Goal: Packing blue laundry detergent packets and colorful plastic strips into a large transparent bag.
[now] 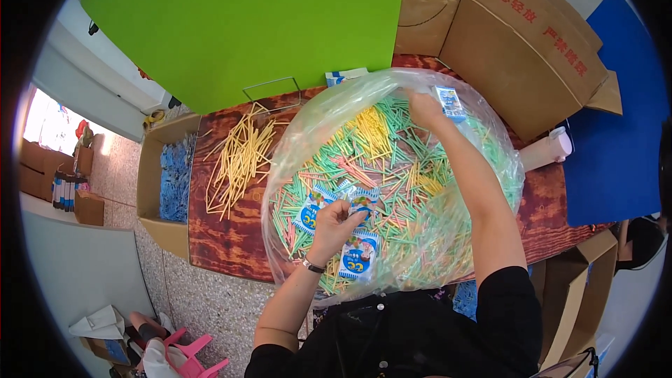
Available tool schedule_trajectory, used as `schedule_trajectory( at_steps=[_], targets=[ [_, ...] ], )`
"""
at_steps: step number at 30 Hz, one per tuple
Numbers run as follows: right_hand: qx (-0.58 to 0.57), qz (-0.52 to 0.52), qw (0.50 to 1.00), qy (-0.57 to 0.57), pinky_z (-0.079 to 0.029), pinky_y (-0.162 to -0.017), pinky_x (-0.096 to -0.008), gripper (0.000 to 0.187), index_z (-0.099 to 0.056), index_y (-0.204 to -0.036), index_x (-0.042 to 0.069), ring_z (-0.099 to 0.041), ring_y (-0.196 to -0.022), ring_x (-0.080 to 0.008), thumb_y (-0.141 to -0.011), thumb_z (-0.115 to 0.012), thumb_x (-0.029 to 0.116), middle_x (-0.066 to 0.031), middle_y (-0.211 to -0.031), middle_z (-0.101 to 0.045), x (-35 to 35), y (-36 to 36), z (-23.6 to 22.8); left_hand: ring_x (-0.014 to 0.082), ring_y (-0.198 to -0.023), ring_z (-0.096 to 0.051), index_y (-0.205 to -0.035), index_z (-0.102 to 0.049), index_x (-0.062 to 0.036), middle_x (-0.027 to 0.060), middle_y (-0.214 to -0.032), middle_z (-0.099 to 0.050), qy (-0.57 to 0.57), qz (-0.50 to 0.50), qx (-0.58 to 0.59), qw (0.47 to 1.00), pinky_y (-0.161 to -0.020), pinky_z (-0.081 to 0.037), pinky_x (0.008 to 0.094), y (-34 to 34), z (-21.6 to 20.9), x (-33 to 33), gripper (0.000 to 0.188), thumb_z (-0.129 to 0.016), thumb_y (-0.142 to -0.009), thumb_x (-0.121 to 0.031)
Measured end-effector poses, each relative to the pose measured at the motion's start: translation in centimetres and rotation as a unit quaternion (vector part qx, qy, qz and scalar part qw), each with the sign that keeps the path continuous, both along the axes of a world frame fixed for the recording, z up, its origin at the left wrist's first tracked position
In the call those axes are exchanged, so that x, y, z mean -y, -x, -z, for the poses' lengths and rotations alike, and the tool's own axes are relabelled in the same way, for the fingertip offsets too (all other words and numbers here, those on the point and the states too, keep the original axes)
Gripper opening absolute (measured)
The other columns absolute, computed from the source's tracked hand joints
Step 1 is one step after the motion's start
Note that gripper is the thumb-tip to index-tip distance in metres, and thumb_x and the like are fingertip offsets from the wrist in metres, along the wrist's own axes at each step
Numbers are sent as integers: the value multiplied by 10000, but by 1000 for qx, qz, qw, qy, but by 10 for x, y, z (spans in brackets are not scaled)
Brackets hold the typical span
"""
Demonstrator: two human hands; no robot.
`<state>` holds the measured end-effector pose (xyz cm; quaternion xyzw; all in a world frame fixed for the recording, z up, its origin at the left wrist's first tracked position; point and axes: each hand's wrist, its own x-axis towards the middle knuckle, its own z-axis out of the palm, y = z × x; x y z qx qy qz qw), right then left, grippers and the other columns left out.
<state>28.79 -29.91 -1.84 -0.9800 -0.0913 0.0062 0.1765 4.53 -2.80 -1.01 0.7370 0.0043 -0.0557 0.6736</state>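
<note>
A large clear plastic bag [308, 133], opened wide, holds a heap of thin green, yellow and pink sticks [374, 133]. My left hand [333, 229] is over the near left part of the heap, closed with its thumb against a small blue-and-white packet [362, 199]. Beside that hand lie another such packet [311, 211] and a third packet [359, 255] nearer my body. At the far side of the heap, my right hand [424, 109] reaches down to the green sticks. Its fingertips are too hidden to show a grip. Another packet [450, 103] sits just right of it.
Loose pale yellow sticks [241, 157] lie on the reddish wooden table [231, 248] at left. A carton [164, 231] of blue packets stands beside the table. Behind are a green board [245, 28] and cardboard boxes [518, 49]; a pinkish-white cylinder [546, 150] is at right.
</note>
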Motion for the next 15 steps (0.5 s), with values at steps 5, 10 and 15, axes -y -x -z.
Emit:
schedule_trajectory(
  at_steps=[5, 10, 15],
  targets=[
    [52, -11, 997, -56, -508, -748, -482, 290, -629, -1104, 38, -658, -796, -393, -874, -555, 199, -213, -843, -682, -18, 0, 3, 9, -567, -389, -749, -579, -41, -69, -628, -480, 26, -14, -34, 999, -482, -307, 198, -2, -4, -2, 235, -782, -806, -144],
    [-133, -15, 988, -74, -520, -806, -456, 379, -705, -879, 28, -662, -874, -380, -877, -552, 375, -246, -885, -678, -55, -7, -10, 4, -568, -393, -758, -580, -36, -71, -632, -485, 14, -4, -24, 1000, -486, -317, 194, -7, 6, -3, 231, -775, -817, -147],
    [-253, 27, 966, -46, -559, -689, -392, 526, -685, -792, -55, -690, -674, -292, -886, -542, 442, -216, -780, -689, -85, -26, -21, -3, -653, -494, -827, -637, -8, -47, -747, -606, 18, 17, -49, 999, -547, -393, 177, -2, -1, -5, 111, -727, -845, -71]
  ],
)
